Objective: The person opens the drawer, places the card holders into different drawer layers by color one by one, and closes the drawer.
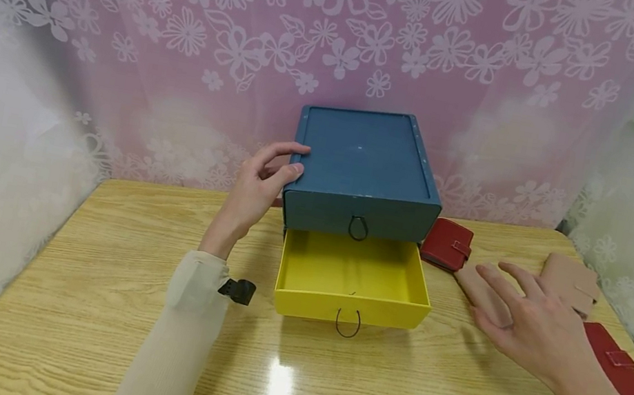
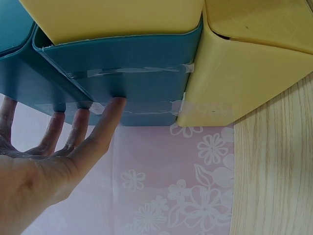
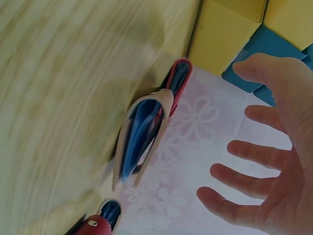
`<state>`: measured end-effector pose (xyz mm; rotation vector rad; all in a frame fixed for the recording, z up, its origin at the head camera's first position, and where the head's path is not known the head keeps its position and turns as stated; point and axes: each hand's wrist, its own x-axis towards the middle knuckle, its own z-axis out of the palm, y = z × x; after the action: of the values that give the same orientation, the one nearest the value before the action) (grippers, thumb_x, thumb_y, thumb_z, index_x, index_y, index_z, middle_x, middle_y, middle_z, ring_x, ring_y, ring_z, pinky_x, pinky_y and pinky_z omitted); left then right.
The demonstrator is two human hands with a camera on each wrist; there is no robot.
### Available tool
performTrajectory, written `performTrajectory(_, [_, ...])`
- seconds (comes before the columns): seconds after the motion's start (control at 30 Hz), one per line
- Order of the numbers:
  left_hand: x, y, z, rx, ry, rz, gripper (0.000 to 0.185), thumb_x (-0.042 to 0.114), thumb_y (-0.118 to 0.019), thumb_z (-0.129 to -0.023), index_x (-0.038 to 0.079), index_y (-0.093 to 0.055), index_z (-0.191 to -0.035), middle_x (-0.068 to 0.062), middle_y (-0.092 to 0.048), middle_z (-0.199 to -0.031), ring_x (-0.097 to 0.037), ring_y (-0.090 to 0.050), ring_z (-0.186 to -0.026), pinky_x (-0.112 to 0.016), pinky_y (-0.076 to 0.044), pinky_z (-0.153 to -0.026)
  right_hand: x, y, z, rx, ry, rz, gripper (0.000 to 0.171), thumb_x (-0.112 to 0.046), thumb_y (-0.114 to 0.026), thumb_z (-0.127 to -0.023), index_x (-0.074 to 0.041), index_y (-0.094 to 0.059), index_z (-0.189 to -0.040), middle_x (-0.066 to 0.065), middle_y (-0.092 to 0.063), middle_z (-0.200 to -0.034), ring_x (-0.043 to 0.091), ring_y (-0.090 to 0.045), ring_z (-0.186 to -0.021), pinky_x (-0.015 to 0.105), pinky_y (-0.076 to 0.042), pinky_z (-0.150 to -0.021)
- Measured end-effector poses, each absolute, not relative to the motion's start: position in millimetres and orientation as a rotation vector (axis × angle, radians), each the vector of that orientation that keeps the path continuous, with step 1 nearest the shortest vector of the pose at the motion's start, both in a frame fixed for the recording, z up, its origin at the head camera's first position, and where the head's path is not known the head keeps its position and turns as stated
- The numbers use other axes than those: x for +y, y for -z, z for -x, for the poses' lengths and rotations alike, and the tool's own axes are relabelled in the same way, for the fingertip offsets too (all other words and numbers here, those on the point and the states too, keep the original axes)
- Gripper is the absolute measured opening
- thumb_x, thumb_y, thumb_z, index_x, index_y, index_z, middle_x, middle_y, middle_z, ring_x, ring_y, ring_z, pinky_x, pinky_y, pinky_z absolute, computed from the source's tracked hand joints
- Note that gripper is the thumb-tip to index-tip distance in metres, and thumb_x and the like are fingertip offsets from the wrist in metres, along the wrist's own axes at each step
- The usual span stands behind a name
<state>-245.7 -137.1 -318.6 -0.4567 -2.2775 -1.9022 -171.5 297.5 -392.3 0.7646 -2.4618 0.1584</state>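
Note:
A small drawer unit with a blue top stands on the table. Below its blue front, a yellow drawer sticks out, with no contents visible inside. My left hand rests against the unit's left side and top edge. In the left wrist view, its fingertips touch the taped blue side. My right hand hovers with spread fingers, holding nothing, over a beige wallet that it partly hides. A red wallet lies between that beige wallet and the unit. The beige wallet looks slightly gaped in the right wrist view.
Farther right lie another beige wallet and another red wallet, near the table's right edge. Thin dark loops serve as drawer pulls. A floral curtain hangs right behind the wooden table.

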Motion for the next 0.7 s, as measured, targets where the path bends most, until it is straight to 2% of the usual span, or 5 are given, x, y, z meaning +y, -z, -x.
performTrajectory(0.07, [-136.9,318.4,245.7,-2.277,1.902,0.458,0.035,0.033,-0.059,-0.103,0.027,-0.063,-0.137,0.000,-0.050,-0.153,-0.028,-0.066,-0.120,-0.056,-0.059,-0.091,298.8,394.3,172.1,-2.479,-0.153,-0.756,0.063,-0.059,-0.063,-0.093,-0.012,-0.063,-0.136,0.026,-0.064,-0.124,0.045,-0.065,-0.101,0.059,-0.057,-0.063])
performTrajectory(0.13, [-136.9,318.2,245.5,-2.279,1.899,0.457,0.035,0.033,-0.059,-0.103,0.027,-0.063,-0.137,0.001,-0.050,-0.154,-0.028,-0.066,-0.120,-0.056,-0.059,-0.090,300.9,396.7,173.3,-2.502,-0.147,-0.755,0.065,-0.044,-0.078,-0.083,-0.012,-0.061,-0.138,0.027,-0.064,-0.124,0.047,-0.065,-0.100,0.061,-0.056,-0.062])
performTrajectory(0.2, [-136.7,317.9,245.6,-2.283,1.895,0.455,0.035,0.033,-0.059,-0.103,0.027,-0.063,-0.138,0.001,-0.049,-0.154,-0.029,-0.066,-0.120,-0.055,-0.060,-0.090,301.9,398.2,173.7,-2.541,-0.139,-0.744,0.074,-0.031,-0.086,-0.072,-0.012,-0.060,-0.139,0.027,-0.063,-0.124,0.048,-0.064,-0.101,0.062,-0.056,-0.064])
performTrajectory(0.4, [-136.7,318.2,246.0,-2.284,1.896,0.456,0.036,0.033,-0.059,-0.103,0.027,-0.063,-0.138,0.001,-0.050,-0.154,-0.029,-0.066,-0.121,-0.054,-0.060,-0.090,304.2,401.3,174.3,-2.661,-0.090,-0.699,0.077,-0.032,-0.090,-0.069,-0.008,-0.061,-0.137,0.028,-0.064,-0.124,0.050,-0.063,-0.105,0.062,-0.057,-0.070])
performTrajectory(0.7, [-137.3,319.6,247.1,-2.280,1.896,0.464,0.035,0.033,-0.059,-0.103,0.027,-0.063,-0.137,0.001,-0.051,-0.152,-0.027,-0.066,-0.120,-0.053,-0.060,-0.090,309.2,410.2,178.6,-2.658,-0.054,-0.741,0.074,-0.029,-0.092,-0.065,-0.005,-0.065,-0.130,0.031,-0.065,-0.120,0.047,-0.065,-0.100,0.062,-0.057,-0.072])
